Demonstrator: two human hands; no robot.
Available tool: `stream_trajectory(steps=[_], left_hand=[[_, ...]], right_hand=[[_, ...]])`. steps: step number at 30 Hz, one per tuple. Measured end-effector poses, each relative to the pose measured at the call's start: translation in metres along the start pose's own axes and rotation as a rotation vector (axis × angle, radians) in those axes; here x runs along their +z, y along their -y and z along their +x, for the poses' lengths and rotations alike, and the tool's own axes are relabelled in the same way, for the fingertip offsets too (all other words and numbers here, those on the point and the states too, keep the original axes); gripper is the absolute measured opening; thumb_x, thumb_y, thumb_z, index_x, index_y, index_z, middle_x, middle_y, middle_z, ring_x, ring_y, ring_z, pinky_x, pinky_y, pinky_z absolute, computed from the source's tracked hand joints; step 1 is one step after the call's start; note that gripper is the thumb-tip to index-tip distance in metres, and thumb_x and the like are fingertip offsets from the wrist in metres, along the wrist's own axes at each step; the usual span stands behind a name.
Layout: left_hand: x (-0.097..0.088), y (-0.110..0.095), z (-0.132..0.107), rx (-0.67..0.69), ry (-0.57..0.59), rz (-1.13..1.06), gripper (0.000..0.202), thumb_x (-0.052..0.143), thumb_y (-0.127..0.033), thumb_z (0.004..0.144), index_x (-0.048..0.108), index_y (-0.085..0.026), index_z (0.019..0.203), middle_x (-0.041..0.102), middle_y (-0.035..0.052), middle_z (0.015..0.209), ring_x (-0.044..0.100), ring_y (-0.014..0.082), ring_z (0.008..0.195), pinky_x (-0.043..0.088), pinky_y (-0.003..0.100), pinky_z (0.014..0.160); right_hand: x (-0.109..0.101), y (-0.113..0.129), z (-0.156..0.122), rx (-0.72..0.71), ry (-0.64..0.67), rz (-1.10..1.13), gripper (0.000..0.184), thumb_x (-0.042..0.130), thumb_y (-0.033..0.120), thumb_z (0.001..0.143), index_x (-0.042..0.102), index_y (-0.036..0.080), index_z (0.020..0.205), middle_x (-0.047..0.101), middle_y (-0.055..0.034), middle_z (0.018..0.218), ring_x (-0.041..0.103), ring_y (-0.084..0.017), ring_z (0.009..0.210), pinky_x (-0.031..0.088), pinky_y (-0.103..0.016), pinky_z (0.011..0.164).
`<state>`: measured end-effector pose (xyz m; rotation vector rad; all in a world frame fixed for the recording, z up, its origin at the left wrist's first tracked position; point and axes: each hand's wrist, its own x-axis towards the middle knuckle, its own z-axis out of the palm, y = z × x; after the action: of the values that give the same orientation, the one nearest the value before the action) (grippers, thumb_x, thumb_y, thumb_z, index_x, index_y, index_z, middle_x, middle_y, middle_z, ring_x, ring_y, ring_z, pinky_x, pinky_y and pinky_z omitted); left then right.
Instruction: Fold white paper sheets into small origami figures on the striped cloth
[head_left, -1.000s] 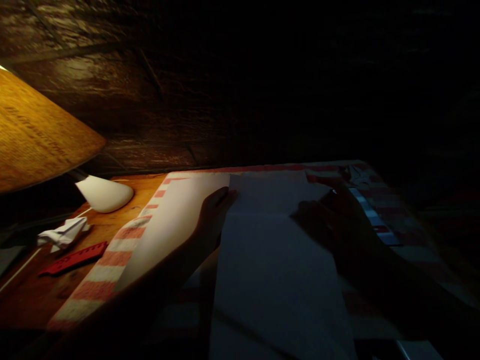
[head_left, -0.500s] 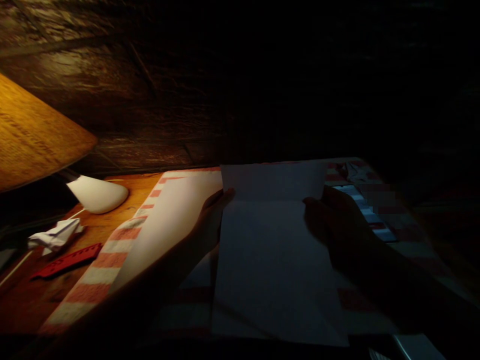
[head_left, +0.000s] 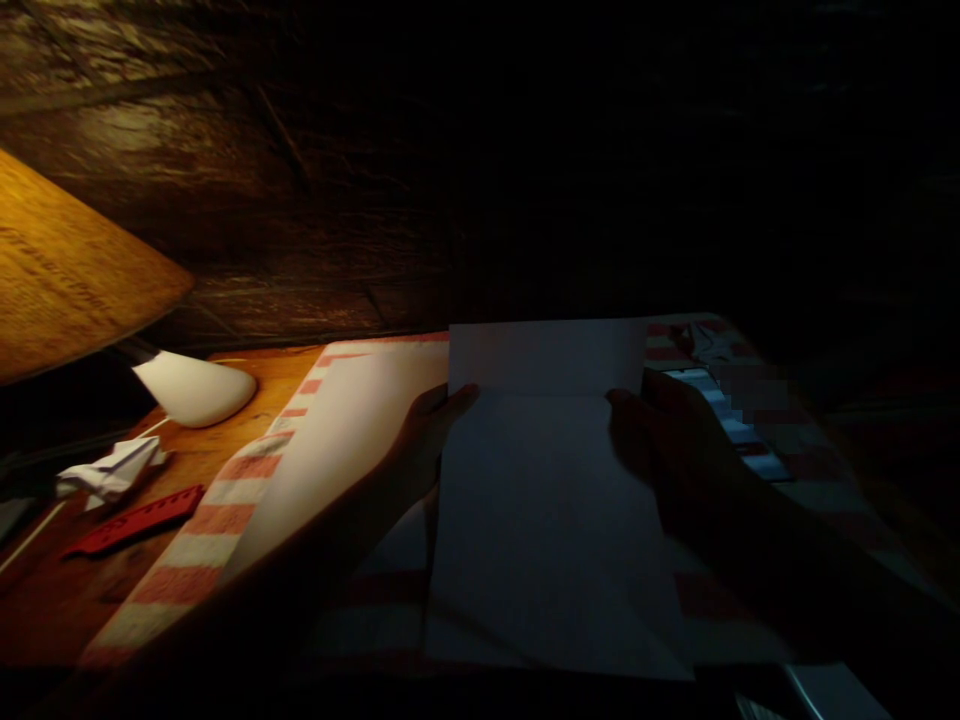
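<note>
A sheet of white paper [head_left: 551, 520], with a crease running across its upper part, is held up in front of me in dim light. My left hand [head_left: 435, 430] grips its left edge, thumb on the near face close to the crease. At the opposite edge my right hand [head_left: 664, 425] pinches it the same way, thumb by the crease. The fingers behind the sheet are hidden. Another large white sheet [head_left: 337, 430] lies on the striped cloth [head_left: 229, 520], partly behind my left arm.
To the left are a lamp with a yellow shade [head_left: 75, 270] and white base [head_left: 199, 388], a folded white paper piece [head_left: 116, 470] and a red ruler-like strip [head_left: 139, 522]. A phone [head_left: 739, 430] with a lit screen lies right. Behind stands a dark wall [head_left: 300, 220].
The upper edge of the held paper has straightened and risen slightly, and its lower edge sits a bit higher. Both hands keep their hold, with the left shifted slightly.
</note>
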<state>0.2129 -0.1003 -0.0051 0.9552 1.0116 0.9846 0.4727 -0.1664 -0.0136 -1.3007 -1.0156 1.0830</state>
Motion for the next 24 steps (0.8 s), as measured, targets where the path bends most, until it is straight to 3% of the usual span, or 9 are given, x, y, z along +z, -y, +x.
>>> stream_trajectory(steps=[6,12,17,24], left_hand=[[-0.003,0.004,0.005,0.000,0.023,-0.098,0.034,0.086,-0.031,0.069,0.074,-0.011,0.095,0.075,0.0070,0.073,0.069,0.0190,0.059,0.054,0.027,0.055],[-0.005,0.006,0.009,0.005,0.007,-0.154,0.020,0.084,-0.025,0.069,0.073,-0.012,0.080,0.073,0.0054,0.068,0.067,0.0174,0.057,0.053,0.027,0.056],[-0.008,0.009,0.012,-0.030,-0.033,-0.145,0.026,0.082,-0.029,0.068,0.074,-0.011,0.086,0.075,0.0076,0.072,0.068,0.0198,0.058,0.052,0.029,0.056],[-0.004,0.003,0.007,0.084,-0.071,-0.056,0.028,0.082,-0.024,0.062,0.076,-0.012,0.086,0.073,0.0046,0.072,0.065,0.0162,0.059,0.048,0.025,0.056]], right_hand=[[0.000,-0.006,0.003,0.096,-0.011,0.198,0.021,0.076,0.038,0.083,0.063,0.022,0.091,0.049,0.0074,0.059,0.040,-0.007,0.044,0.028,-0.023,0.042],[0.000,0.002,0.001,0.078,-0.074,0.070,0.019,0.076,0.037,0.080,0.063,0.022,0.081,0.059,0.0023,0.068,0.051,-0.011,0.054,0.035,-0.025,0.047],[0.001,0.004,-0.001,0.099,-0.072,0.091,0.020,0.075,0.038,0.080,0.062,0.024,0.082,0.054,0.0037,0.063,0.045,-0.011,0.048,0.031,-0.025,0.044],[0.000,0.010,0.001,0.122,-0.079,0.114,0.022,0.079,0.036,0.076,0.064,0.023,0.083,0.059,0.0035,0.066,0.050,-0.010,0.049,0.035,-0.023,0.044]])
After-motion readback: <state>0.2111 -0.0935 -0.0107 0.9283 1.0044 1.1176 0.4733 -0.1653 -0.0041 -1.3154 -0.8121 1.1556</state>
